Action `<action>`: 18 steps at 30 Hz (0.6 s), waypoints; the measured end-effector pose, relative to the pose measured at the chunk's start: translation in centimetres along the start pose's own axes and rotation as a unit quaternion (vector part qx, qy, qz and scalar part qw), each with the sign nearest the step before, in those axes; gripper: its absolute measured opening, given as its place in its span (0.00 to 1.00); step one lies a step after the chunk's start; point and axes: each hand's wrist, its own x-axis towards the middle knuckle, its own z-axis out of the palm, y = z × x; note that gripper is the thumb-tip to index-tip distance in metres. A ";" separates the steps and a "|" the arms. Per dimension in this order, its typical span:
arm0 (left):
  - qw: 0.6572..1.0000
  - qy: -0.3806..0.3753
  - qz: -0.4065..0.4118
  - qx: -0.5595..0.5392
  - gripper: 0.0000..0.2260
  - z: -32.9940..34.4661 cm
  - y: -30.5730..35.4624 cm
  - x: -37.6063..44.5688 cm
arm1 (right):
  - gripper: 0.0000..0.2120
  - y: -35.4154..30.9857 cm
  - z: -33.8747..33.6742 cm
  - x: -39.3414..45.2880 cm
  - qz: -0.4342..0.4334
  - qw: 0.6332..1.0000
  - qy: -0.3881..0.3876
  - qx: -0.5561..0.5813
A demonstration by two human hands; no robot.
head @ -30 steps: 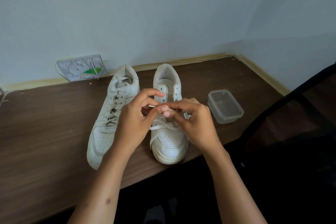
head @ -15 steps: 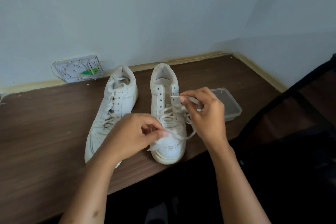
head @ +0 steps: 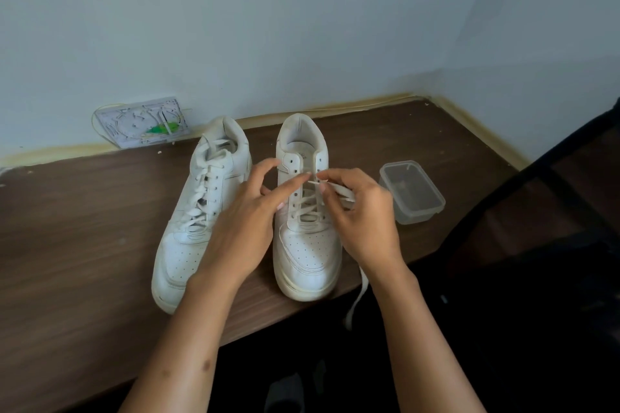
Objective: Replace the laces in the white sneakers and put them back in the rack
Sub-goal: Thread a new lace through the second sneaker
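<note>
1. Lacing is partway up the right-hand sneaker (head: 307, 245) on the wooden desk (head: 84, 245); the left-hand sneaker (head: 198, 211) looks fully laced
2. Right hand (head: 360, 221) pinches the lace end (head: 335, 189); left hand (head: 245, 221) hovers, fingers loose, grasping nothing
3. Next, probably: thread the tip through the next eyelet

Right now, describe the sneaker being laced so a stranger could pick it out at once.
On the dark wooden table against the pale wall stand two white sneakers, toes toward the person. The one wanted is the right-hand sneaker, next to the clear plastic container. Unlike the fully laced sneaker beside it, its upper eyelets are empty, and the right hand pinches its lace.
</note>
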 end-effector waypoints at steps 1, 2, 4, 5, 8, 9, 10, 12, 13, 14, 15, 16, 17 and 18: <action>1.000 -0.003 -0.006 -0.004 0.37 0.0 0.1 0.0 | 0.07 0.1 0.2 0.0 0.001 1.000 -0.006 -0.009; 1.000 -0.002 -0.011 -0.009 0.36 0.0 0.1 0.0 | 0.08 0.2 0.5 0.0 0.003 1.000 -0.014 -0.017; 0.999 0.004 -0.018 -0.034 0.31 0.0 0.2 0.0 | 0.07 0.2 0.9 -0.1 0.010 0.999 -0.026 -0.027; 0.998 0.008 -0.022 -0.054 0.28 0.0 0.2 0.0 | 0.07 0.1 1.0 -0.1 0.014 0.999 -0.029 -0.027; 0.992 0.021 -0.031 -0.120 0.23 0.2 0.1 0.0 | 0.06 -0.1 1.2 -0.1 0.038 0.999 -0.029 -0.012; 0.990 0.025 -0.028 -0.138 0.23 0.2 0.0 0.1 | 0.05 -0.1 1.5 -0.1 0.051 0.998 -0.025 -0.007; 0.987 0.031 -0.025 -0.157 0.23 0.3 -0.2 0.1 | 0.05 -0.1 1.8 -0.2 0.068 0.997 -0.021 -0.003; 0.981 0.037 -0.025 -0.189 0.23 0.4 -0.5 0.2 | 0.04 -0.1 2.3 -0.2 0.107 0.994 -0.014 0.012; 0.979 0.039 -0.027 -0.197 0.23 0.5 -0.5 0.3 | 0.04 -0.1 2.5 -0.2 0.126 0.992 -0.013 0.027; 0.978 0.041 -0.029 -0.200 0.23 0.5 -0.6 0.2 | 0.04 -0.2 2.6 -0.2 0.144 0.988 -0.014 0.047; 0.978 0.043 -0.029 -0.201 0.22 0.6 -0.6 0.2 | 0.04 -0.2 2.7 -0.2 0.159 0.985 -0.016 0.066; 0.978 0.044 -0.029 -0.202 0.22 0.6 -0.6 0.2 | 0.04 -0.2 2.9 -0.1 0.171 0.982 -0.019 0.081; 0.978 0.045 -0.030 -0.203 0.22 0.7 -0.6 0.2 | 0.05 -0.1 3.0 -0.1 0.179 0.980 -0.023 0.090; 0.977 0.044 -0.030 -0.204 0.22 0.8 -0.7 0.2 | 0.07 -0.1 3.1 -0.1 0.183 0.978 -0.027 0.093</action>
